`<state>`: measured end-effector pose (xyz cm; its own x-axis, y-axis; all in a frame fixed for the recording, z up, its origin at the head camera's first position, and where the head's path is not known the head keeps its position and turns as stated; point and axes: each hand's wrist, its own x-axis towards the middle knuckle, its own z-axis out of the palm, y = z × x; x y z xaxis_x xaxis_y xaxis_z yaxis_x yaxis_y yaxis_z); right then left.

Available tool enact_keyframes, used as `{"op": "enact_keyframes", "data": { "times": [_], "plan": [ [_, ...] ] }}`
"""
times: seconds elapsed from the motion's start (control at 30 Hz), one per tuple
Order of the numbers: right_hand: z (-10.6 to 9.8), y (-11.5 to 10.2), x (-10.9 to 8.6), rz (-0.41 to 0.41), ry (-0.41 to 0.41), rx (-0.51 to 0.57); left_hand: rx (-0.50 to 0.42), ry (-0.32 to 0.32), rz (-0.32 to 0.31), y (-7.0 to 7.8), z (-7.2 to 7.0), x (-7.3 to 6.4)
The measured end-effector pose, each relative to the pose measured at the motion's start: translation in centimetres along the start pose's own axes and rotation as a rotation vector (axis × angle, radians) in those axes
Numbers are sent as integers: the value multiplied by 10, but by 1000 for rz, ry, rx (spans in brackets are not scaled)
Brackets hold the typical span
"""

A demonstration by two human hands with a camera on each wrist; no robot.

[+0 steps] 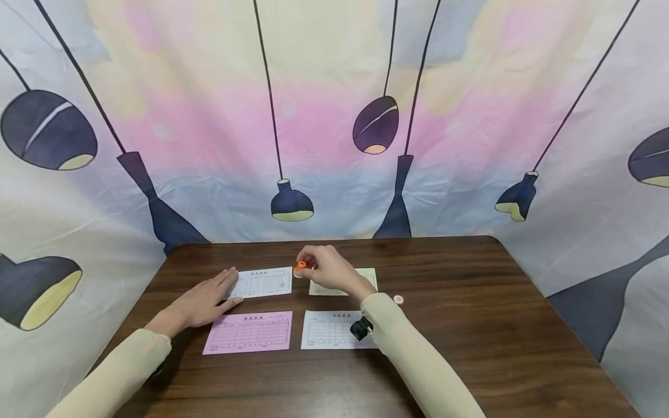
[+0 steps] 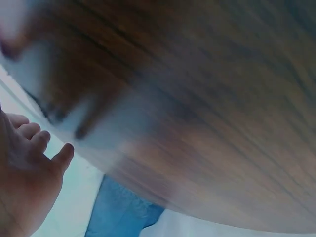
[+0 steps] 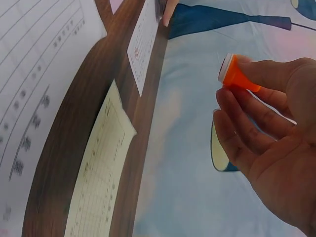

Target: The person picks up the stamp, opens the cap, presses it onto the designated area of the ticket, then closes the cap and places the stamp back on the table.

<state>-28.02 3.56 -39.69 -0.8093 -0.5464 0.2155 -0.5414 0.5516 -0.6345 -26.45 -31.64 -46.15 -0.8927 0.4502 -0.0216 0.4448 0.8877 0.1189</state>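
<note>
My right hand (image 1: 331, 268) pinches a small orange stamp (image 1: 299, 267) between thumb and fingers. The stamp's white-rimmed end (image 3: 225, 68) points toward the table side in the right wrist view, held apart from the papers. Beneath that hand and forearm lies a pale yellow printed form (image 1: 368, 277), partly hidden. My left hand (image 1: 206, 299) rests with extended fingers at the left edge of a white form (image 1: 261, 283). That form bears a small red mark near its right end. In the left wrist view, part of the left hand (image 2: 29, 168) shows at the left.
A pink form (image 1: 248, 332) lies in front of the left hand. Another white form (image 1: 329, 330) sits to its right, partly under the right forearm. Right of the forearm is a small round disc (image 1: 399, 299) with a red pattern. A printed curtain (image 1: 334, 116) hangs behind the brown table (image 1: 470, 325).
</note>
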Motion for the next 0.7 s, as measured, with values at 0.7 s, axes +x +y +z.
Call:
{"op": "enact_keyframes", "data": {
  "times": [0.7],
  "plan": [
    [-28,31,-50,-23,112,-6,-75,151,135,66,-13,20]
  ]
}}
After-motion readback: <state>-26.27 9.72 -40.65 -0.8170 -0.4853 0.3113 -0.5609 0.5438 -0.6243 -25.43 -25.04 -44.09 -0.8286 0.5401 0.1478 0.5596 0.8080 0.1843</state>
